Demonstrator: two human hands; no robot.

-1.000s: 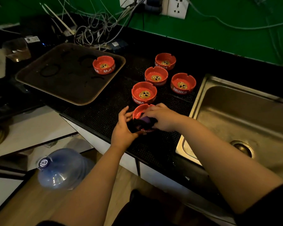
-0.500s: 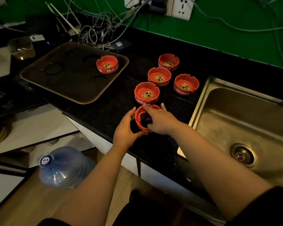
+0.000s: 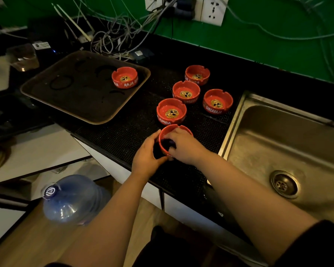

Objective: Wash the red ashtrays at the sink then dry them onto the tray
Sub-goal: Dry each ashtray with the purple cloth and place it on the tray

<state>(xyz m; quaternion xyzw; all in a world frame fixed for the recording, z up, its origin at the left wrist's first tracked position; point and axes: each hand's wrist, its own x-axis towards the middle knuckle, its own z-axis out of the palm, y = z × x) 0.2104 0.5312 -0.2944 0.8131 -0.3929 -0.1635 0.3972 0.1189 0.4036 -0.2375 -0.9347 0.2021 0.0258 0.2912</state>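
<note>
My left hand (image 3: 146, 153) grips a red ashtray (image 3: 167, 132) by its left side, tilted toward me over the black mat. Inside its bowl, my right hand (image 3: 183, 146) presses a dark purple cloth (image 3: 169, 144). Several more red ashtrays stand on the mat behind it, the nearest (image 3: 171, 111) just beyond my fingers. One red ashtray (image 3: 124, 77) sits in the far right corner of the brown tray (image 3: 52, 102). The steel sink (image 3: 278, 143) lies to the right.
A tangle of cables (image 3: 116, 38) and wall sockets (image 3: 212, 9) sit behind the tray. A clear glass (image 3: 23, 57) stands at far left. A blue water jug (image 3: 73, 197) lies on the floor below the counter edge.
The ashtray in my hands has tipped up more toward me, and my right hand has worked the cloth deeper into its bowl. The other ashtrays have not moved.
</note>
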